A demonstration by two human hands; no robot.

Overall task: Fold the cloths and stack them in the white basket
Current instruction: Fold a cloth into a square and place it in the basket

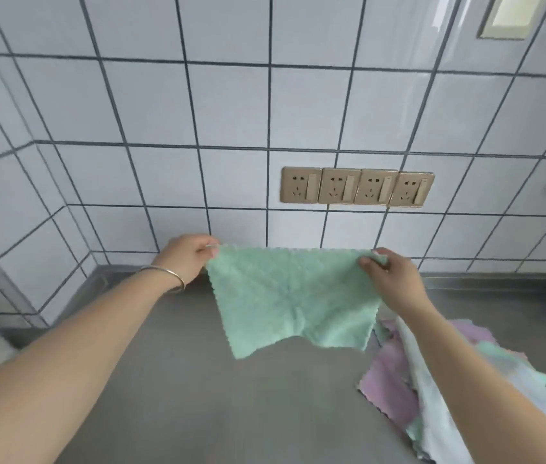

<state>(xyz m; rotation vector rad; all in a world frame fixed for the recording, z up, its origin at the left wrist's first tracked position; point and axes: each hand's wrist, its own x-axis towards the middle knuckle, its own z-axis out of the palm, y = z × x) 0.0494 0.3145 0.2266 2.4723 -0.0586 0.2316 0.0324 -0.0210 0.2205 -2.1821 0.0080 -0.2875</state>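
A green fluffy cloth (291,296) hangs spread out in the air above the grey counter (197,380). My left hand (187,256) pinches its top left corner, and my right hand (388,279) pinches its top right corner. The cloth's lower edge dangles loose, just over the counter. A pile of unfolded cloths (409,390) in pink, white and green lies on the counter at the right, partly under my right forearm. No white basket is in view.
A white tiled wall (231,105) rises behind the counter, with a row of several beige sockets (357,186) on it. The wall turns a corner at the left. A silver bangle (167,276) sits on my left wrist.
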